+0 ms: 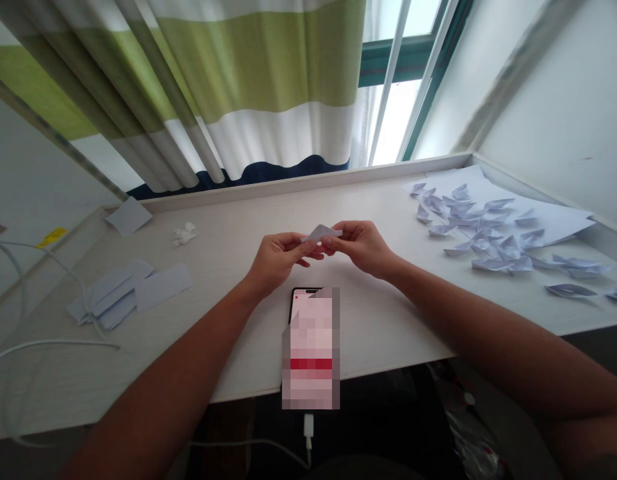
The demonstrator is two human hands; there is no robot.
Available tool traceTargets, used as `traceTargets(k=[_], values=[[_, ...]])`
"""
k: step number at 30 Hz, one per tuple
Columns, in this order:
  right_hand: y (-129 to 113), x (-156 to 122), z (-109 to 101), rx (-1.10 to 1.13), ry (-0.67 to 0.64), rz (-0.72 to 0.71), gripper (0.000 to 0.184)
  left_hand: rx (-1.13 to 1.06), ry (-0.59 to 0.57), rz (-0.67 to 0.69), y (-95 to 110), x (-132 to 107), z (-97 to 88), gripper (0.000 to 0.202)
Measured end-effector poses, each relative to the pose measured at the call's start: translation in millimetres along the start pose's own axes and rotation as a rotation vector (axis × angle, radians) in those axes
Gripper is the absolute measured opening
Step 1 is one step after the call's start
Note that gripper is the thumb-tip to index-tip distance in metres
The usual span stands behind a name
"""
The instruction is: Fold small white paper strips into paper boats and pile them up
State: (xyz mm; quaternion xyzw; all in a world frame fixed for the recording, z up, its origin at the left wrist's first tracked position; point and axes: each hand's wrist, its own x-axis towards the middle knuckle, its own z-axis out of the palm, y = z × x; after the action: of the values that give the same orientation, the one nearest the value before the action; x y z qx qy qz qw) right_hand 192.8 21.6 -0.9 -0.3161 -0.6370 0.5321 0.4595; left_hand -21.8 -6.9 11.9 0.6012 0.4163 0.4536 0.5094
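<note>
Hands at mid-counter. Your left hand (281,257) and right hand (363,248) meet above the counter (388,313). Each grip is narrow and pinched on one end of a small folded paper piece (322,233), which hangs between the two hands, clear of the surface (its exact fold cannot be read at this size).

Just below your hands a phone (311,347) lies flat near the counter's front edge, with a white cable (308,427) plugged into its lower end.

To your left, a loose stack of paper strips (123,293) lies on the counter. A crumpled scrap (184,233) and a single small sheet (128,215) sit farther back, near the rear ledge.

To your right, a heap of small folded paper shapes (481,230) spreads across the counter, many resting on large white sheets (553,217). A few lie apart toward the right edge. A striped curtain (238,87) hangs behind the counter.
</note>
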Motion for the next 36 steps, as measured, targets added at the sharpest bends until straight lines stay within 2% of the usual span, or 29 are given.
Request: traceTargets(k=[4,9,13,20,28,31,34,36], values=[[-0.4,0.2,-1.3,-0.02,0.004,0.011,0.044,0.01,-0.014,-0.032,-0.5,-0.2,-0.2,0.036],[-1.5,1.2,-2.1,-0.013,-0.043,0.09,0.05,0.081,0.009,0.003,-3.1,0.8,0.9,0.043],[-1.4,1.1,-1.6,0.027,-0.028,0.102,0.049,0.08,0.001,0.02,-3.6,2.0,2.3,0.044],[1.0,2.0,-2.3,0.084,-0.079,0.141,0.052,0.039,-0.031,-0.055,-7.7,2.9,-2.4,0.041],[3.0,-0.1,-1.3,0.024,-0.132,0.184,0.055,0.132,-0.052,0.059,-12.3,4.5,-3.2,0.039],[5.3,-0.3,0.2,-0.018,-0.042,0.113,0.054,0.128,-0.011,0.043,-11.1,4.4,-2.6,0.04],[5.0,-0.9,1.0,-0.16,0.134,-0.053,0.05,0.067,0.04,0.01,-9.0,4.3,-2.0,0.042],[3.2,-1.6,1.8,-0.278,0.187,-0.161,0.041,0.014,0.059,-0.017,-6.9,4.2,-1.3,0.045]])
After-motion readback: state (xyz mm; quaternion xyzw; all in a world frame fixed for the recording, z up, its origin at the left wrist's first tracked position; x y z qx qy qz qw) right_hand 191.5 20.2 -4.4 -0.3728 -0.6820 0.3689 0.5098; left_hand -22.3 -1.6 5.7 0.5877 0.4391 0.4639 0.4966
